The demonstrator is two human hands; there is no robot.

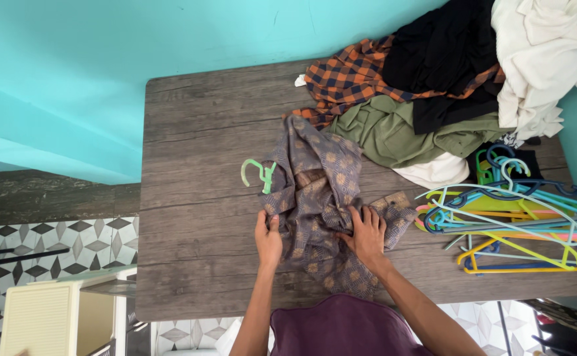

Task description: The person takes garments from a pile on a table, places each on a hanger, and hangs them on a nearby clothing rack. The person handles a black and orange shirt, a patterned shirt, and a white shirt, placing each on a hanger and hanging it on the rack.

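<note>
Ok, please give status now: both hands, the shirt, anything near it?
Left hand and right hand both gripping grey patterned shirt. Green hanger inside shirt, hook sticking out. Clothes pile behind, hanger heap at right.

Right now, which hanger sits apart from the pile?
The mint-green plastic hanger, its hook poking out of the grey patterned shirt; the rest lie heaped at the table's right edge.
</note>
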